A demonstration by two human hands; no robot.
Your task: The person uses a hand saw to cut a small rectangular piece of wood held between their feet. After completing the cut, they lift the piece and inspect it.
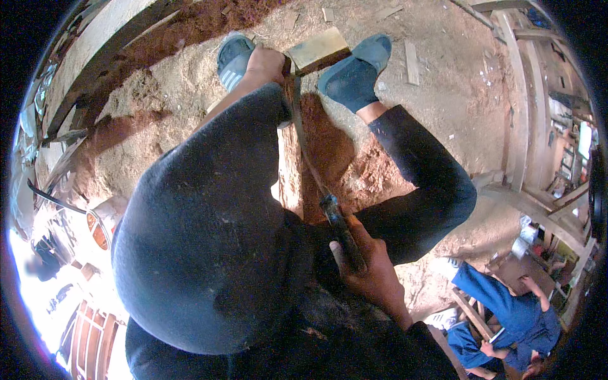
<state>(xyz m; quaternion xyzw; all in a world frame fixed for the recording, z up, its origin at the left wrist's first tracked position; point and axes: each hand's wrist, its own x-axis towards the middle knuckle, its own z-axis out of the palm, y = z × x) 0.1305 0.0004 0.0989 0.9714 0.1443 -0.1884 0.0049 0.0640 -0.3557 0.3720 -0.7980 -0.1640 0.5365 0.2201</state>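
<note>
Currently gripping a dark handle (345,237) in the right hand (372,261), with fingers wrapped around it just above the lap. Pointing a long, narrow metal blade (308,161) from that handle away from the body, with its far end near the left hand (266,63). Reaching past the bent left knee with that left hand, back upward and fingers bent; impossible to tell the exact hold underneath. Straddling a rough timber (290,168) between the legs, just left of the blade, partly hidden by dark trousers (196,209). Planting a striped grey shoe (235,60) beside the left hand, and a darker shoe (351,79) right up against a squared wooden block (320,50). Around the feet, sawdust-strewn ground (456,101), with a flat wooden strip (411,63) to the right of the block. Farther out, heavy beams (95,47) at upper left, a slatted wooden frame (95,339) at lower left, and a co-worker in blue (506,301) at lower right, with one hand at a wooden bar (472,313).
</note>
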